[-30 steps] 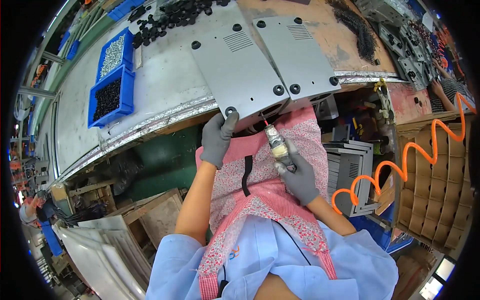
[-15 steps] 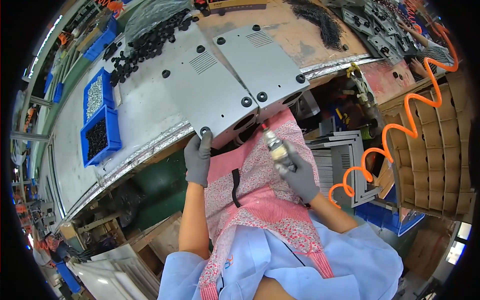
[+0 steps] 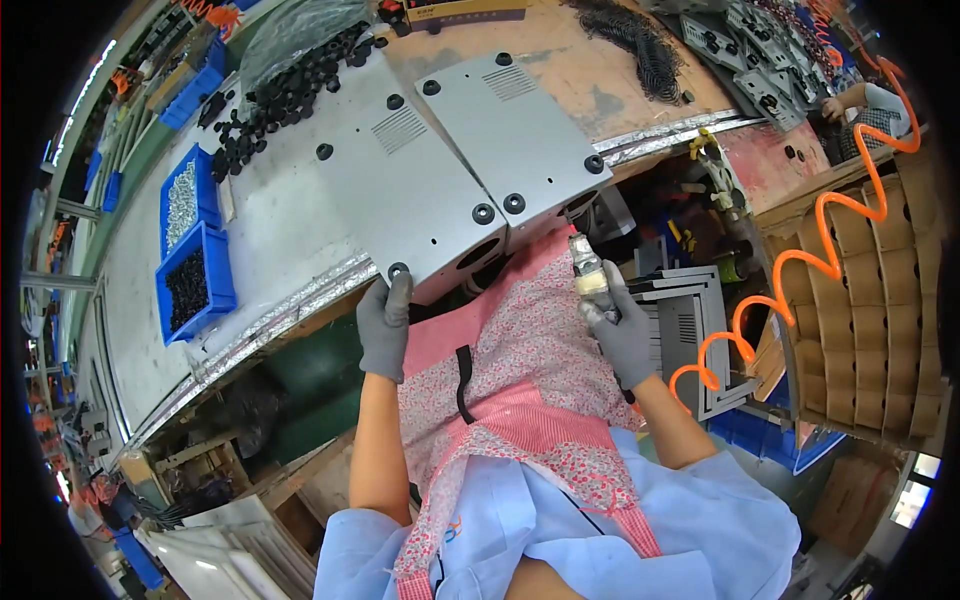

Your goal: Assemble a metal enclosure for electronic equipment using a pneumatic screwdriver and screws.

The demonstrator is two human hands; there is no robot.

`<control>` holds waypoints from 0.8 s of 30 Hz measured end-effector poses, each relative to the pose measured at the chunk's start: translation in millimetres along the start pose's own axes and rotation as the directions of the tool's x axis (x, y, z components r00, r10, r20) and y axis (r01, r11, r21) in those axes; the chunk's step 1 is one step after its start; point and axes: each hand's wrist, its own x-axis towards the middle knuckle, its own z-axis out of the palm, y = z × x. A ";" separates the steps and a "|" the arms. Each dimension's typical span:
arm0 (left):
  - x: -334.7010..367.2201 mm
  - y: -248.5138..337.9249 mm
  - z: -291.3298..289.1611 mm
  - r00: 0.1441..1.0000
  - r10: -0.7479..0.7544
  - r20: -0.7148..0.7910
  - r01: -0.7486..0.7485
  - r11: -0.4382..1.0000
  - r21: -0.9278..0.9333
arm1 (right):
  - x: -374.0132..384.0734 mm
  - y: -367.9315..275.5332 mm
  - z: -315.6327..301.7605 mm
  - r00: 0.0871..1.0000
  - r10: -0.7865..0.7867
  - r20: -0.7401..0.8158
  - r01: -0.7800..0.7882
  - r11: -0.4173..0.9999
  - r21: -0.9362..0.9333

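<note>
Two grey metal cases (image 3: 420,185) (image 3: 535,130) lie side by side at the table's near edge, with black round feet and vent slots on top. My gloved left hand (image 3: 385,325) is closed on the near left corner of the left case, beside a foot. In my gloved right hand (image 3: 622,335) I hold a silver air screwdriver (image 3: 590,275) with a pale band. Its red tip points at the near side of the right case; whether it touches is unclear.
Blue bins of silver screws (image 3: 183,205) and black screws (image 3: 188,290) stand at left, below loose black feet (image 3: 290,100). An orange coiled hose (image 3: 825,240) hangs at right before a cardboard divider (image 3: 870,310). Another person's arm (image 3: 850,100) shows far right.
My right hand has moved rightward with the air screwdriver, from the gap between the cases to the right case's side. My left hand keeps its hold. The other person's arm has shifted.
</note>
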 end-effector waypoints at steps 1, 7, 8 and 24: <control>1.0 1.5 0.4 1.000 0.016 0.001 -0.016 1.000 0.002 | 0.3 0.9 -1.0 1.000 -0.004 0.007 0.004 1.000 -0.028; -0.1 9.5 2.8 0.999 -0.024 -0.034 0.028 0.993 0.111 | 12.0 7.1 -3.7 0.993 -0.119 0.012 0.119 0.982 -0.144; -1.0 9.8 2.8 0.999 -0.031 -0.040 0.036 0.992 0.124 | 13.1 4.8 -5.1 0.991 -0.131 0.014 0.131 0.975 -0.178; -4.5 9.2 -3.4 0.966 -0.208 -0.156 0.141 0.923 -0.358 | 62.0 -45.5 -138.9 0.938 -0.199 -0.286 0.015 0.843 -0.538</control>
